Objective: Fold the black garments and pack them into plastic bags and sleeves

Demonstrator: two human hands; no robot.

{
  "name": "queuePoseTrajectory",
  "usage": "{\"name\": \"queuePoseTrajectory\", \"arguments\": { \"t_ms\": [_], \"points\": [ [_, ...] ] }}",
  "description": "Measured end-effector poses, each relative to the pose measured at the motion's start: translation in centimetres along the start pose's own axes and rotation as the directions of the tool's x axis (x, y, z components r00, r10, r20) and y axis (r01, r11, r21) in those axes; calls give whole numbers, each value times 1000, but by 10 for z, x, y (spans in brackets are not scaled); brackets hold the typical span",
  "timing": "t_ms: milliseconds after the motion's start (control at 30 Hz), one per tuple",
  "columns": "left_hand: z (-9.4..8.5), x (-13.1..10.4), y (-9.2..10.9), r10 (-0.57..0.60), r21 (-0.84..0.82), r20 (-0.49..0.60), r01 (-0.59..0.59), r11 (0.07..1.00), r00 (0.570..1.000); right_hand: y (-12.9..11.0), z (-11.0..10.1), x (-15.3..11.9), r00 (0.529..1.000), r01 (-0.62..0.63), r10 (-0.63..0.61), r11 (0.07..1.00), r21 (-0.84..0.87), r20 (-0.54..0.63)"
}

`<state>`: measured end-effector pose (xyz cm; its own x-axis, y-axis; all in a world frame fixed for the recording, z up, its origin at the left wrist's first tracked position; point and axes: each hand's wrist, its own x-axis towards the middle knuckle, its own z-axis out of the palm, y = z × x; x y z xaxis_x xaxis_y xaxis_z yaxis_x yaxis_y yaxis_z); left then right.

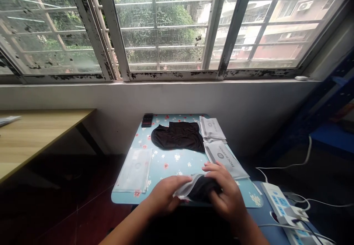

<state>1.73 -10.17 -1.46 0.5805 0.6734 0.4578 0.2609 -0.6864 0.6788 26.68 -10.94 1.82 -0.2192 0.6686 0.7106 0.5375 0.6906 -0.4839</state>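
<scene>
The left hand [167, 193] is partly closed, its thumb and fingers pinching the edge of a thin, translucent whitish plastic pouch [186, 189]. The right hand [225, 189] curls loosely around a soft, bunched black fabric bundle [204, 189], which lies between the hands, partly inside the pouch. Beyond them lies a flat, wrinkled black cloth piece [179, 136]; beyond the right hand, flat frosted printed packets [222, 158]; beyond the left, a clear, flat rectangular sleeve [135, 169].

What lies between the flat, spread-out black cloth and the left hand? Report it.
Only bare light-blue, flower-printed tabletop, from the black cloth to the left hand, in the head view.
</scene>
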Motion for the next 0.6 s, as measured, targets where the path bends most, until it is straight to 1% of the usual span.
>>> {"name": "queuePoseTrajectory", "arguments": {
  "t_ms": [33, 67, 100, 133, 167, 200, 233, 267, 300, 333, 367, 400, 433, 467, 500, 533, 567, 600],
  "points": [
    [-1, 0, -1, 5, 21, 33, -5, 1000, 999, -2, -2, 0, 993, -63, 73, 991, 120, -87],
    [-2, 0, -1, 14, 30, 43, -15, 999, 999, -5, -5, 1, 969, -127, 175, 959, 253, -174],
    [-3, 0, -2, 13, 27, 29, -14, 1000, 1000, -7, -9, 3, 920, -186, 299, 902, 390, -253],
    [-4, 0, -2, -1, 15, -2, 1, 1000, 1000, -8, -13, 5, 844, -228, 432, 824, 519, -316],
    [-6, 1, -3, -27, -2, -38, 27, 1000, 999, -9, -18, 8, 752, -235, 550, 738, 633, -363],
    [-9, 1, -5, -55, -16, -74, 54, 998, 996, -8, -23, 11, 662, -207, 639, 659, 724, -392],
    [-14, 2, -7, -80, -23, -115, 77, 997, 990, -6, -28, 14, 590, -166, 699, 594, 787, -403],
    [-20, 3, -10, -104, -20, -158, 102, 995, 982, -3, -33, 17, 547, -122, 734, 546, 829, -403],
    [-27, 3, -12, -126, -6, -207, 127, 992, 970, 0, -37, 20, 539, -83, 745, 512, 855, -394],
    [-37, 4, -15, -140, 14, -257, 148, 989, 956, 3, -42, 22, 554, -49, 736, 494, 868, -388],
    [-48, 4, -18, -152, 36, -300, 171, 985, 942, 6, -46, 24, 581, -33, 721, 485, 874, -378],
    [-60, 3, -21, -165, 57, -339, 195, 979, 926, 8, -50, 25, 612, -42, 707, 478, 877, -356],
    [-74, 2, -23, -178, 73, -378, 220, 973, 909, 11, -53, 25, 630, -53, 697, 478, 877, -342],
    [-88, -1, -24, -189, 81, -420, 245, 966, 887, 14, -57, 24, 636, -64, 695, 481, 874, -336],
    [-101, -4, -25, -200, 82, -468, 268, 960, 861, 17, -60, 23, 628, -73, 700, 489, 869, -341],
    [-113, -8, -25, -211, 78, -517, 291, 953, 829, 20, -62, 21, 607, -80, 709, 503, 860, -358],
    [-123, -12, -25, -218, 74, -562, 311, 948, 798, 25, -63, 19, 580, -84, 716, 528, 845, -389],
    [-129, -16, -24, -221, 72, -587, 322, 944, 779, 29, -63, 17, 558, -86, 711, 563, 822, -428]
  ]
}}
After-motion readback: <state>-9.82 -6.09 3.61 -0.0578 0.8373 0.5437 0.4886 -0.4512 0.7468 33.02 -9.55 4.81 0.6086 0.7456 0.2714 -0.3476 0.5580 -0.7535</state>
